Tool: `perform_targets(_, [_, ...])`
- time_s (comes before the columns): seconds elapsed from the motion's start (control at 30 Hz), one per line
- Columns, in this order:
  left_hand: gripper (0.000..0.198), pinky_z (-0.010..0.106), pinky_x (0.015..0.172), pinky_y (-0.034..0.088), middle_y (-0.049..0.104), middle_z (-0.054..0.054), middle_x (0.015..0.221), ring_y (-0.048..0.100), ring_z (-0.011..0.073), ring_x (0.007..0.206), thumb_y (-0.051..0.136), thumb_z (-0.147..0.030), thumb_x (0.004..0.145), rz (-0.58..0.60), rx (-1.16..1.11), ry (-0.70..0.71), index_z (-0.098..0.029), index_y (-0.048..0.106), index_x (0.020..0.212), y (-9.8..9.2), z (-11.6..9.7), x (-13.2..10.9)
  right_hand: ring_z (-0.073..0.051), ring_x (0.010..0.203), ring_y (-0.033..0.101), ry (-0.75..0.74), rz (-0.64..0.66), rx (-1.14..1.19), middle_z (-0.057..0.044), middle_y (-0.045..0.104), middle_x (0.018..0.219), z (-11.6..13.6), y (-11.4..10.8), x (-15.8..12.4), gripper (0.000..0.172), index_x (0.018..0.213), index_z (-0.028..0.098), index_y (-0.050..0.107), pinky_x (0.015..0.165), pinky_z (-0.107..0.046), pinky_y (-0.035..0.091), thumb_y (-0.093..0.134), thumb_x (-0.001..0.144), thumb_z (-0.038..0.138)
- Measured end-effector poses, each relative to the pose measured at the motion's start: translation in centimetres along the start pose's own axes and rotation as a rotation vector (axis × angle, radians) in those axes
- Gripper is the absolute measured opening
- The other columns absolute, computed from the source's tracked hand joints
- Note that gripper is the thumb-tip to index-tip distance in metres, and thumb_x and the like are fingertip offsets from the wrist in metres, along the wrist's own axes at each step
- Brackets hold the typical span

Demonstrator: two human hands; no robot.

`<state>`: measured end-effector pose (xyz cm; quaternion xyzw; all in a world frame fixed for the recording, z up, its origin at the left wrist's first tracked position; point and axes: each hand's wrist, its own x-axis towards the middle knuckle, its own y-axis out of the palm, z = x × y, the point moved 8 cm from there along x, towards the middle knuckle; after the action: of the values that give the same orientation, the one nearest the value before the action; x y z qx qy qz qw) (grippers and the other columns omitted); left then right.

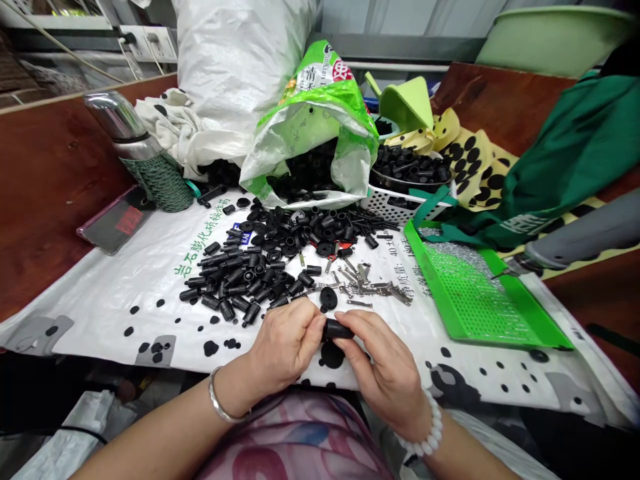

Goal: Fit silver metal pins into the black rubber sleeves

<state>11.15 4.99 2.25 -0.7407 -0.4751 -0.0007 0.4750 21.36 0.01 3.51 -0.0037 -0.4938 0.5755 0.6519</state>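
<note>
A black plastic cylindrical part (338,329) is held between my two hands, low over the front of the table. My left hand (290,340) is closed on its left end, with thumb and curled fingers hiding that end. The thumb and fingers of my right hand (383,370) pinch its right end. Just beyond lies a black round disc with holes (328,299). Behind my hands spreads a pile of black cylindrical parts (240,280). Thin metal strips (375,287) lie loose to its right.
A green tray (450,313) of small silvery pieces stands right, with a grey power screwdriver (575,233) reaching over it. Behind are an open green-and-white bag (310,120) and a white basket (395,203) of black parts. A thermos (145,160) and phone (117,220) sit left.
</note>
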Motion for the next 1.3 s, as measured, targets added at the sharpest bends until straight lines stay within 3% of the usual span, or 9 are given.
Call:
perform_targets(0.1, [0.025, 0.025, 0.050, 0.028, 0.038, -0.003, 0.057, 0.036, 0.0106, 0.051, 0.031, -0.020, 0.089, 0.007, -0.009, -0.046, -0.019, 0.035, 0.064, 0.1, 0.1, 0.1, -0.019, 0.089, 0.059, -0.036, -0.005, -0.046, -0.011, 0.062, 0.095, 0.4, -0.2, -0.1, 0.033, 0.112, 0.015, 0.053, 0.076, -0.032, 0.052, 0.051, 0.081, 0.005])
perform_targets(0.23, [0.030, 0.023, 0.048, 0.026, 0.033, -0.005, 0.053, 0.032, 0.0088, 0.048, 0.029, -0.023, 0.091, 0.061, -0.163, -0.210, -0.020, 0.028, 0.061, 0.6, 0.7, 0.2, -0.020, 0.084, 0.059, -0.133, -0.023, -0.130, -0.010, 0.064, 0.089, 1.0, -0.4, 0.0, 0.034, 0.111, 0.015, 0.055, 0.072, -0.033, 0.053, 0.052, 0.079, 0.004])
perform_targets(0.33, [0.031, 0.022, 0.047, 0.026, 0.032, -0.006, 0.053, 0.032, 0.0085, 0.047, 0.028, -0.024, 0.092, 0.085, -0.199, -0.259, -0.020, 0.027, 0.061, 0.9, 0.7, 0.2, -0.019, 0.083, 0.060, -0.104, -0.022, -0.088, -0.010, 0.064, 0.090, 0.6, -0.3, 0.1, 0.033, 0.111, 0.016, 0.055, 0.071, -0.032, 0.053, 0.052, 0.080, 0.006])
perform_targets(0.5, [0.028, 0.024, 0.048, 0.026, 0.036, -0.004, 0.053, 0.033, 0.0098, 0.047, 0.029, -0.021, 0.090, 0.043, 0.024, -0.120, -0.020, 0.030, 0.062, 0.6, -0.1, 0.1, -0.018, 0.083, 0.062, 0.056, 0.007, 0.085, -0.008, 0.065, 0.089, -0.6, -0.1, -0.1, 0.026, 0.107, 0.017, 0.057, 0.071, -0.029, 0.053, 0.051, 0.083, 0.011])
perform_targets(0.8, [0.029, 0.026, 0.048, 0.029, 0.045, -0.001, 0.054, 0.041, 0.0125, 0.049, 0.027, -0.019, 0.090, 0.007, 0.245, 0.146, -0.020, 0.040, 0.063, 0.3, -1.8, 0.2, -0.013, 0.065, 0.058, 0.366, 0.190, 0.341, -0.003, 0.059, 0.074, -2.2, 0.9, -1.1, 0.018, 0.095, 0.017, 0.060, 0.059, -0.024, 0.050, 0.044, 0.088, 0.021])
perform_targets(0.97, [0.029, 0.026, 0.048, 0.029, 0.045, -0.001, 0.055, 0.040, 0.0123, 0.049, 0.027, -0.020, 0.090, 0.041, 0.192, 0.091, -0.019, 0.040, 0.064, 0.8, -1.5, 0.0, -0.014, 0.070, 0.059, 0.372, 0.156, 0.362, -0.004, 0.061, 0.080, -2.2, 0.8, -1.2, 0.017, 0.097, 0.017, 0.060, 0.063, -0.024, 0.050, 0.047, 0.086, 0.019])
perform_targets(1.17, [0.030, 0.026, 0.048, 0.028, 0.042, -0.002, 0.054, 0.038, 0.0112, 0.048, 0.027, -0.021, 0.091, 0.068, 0.096, -0.019, -0.020, 0.037, 0.063, 0.9, -1.1, 0.1, -0.016, 0.080, 0.060, 0.195, 0.020, 0.288, -0.006, 0.064, 0.088, -1.1, -0.3, -0.7, 0.023, 0.103, 0.019, 0.059, 0.069, -0.028, 0.051, 0.051, 0.083, 0.013])
perform_targets(1.3, [0.030, 0.026, 0.048, 0.029, 0.043, -0.002, 0.054, 0.039, 0.0114, 0.049, 0.027, -0.021, 0.091, 0.058, 0.119, 0.013, -0.020, 0.038, 0.063, 0.7, -1.3, 0.2, -0.013, 0.061, 0.057, 0.344, 0.067, 0.349, -0.003, 0.059, 0.073, -2.1, 0.6, -1.3, 0.018, 0.098, 0.018, 0.061, 0.057, -0.025, 0.049, 0.048, 0.086, 0.019])
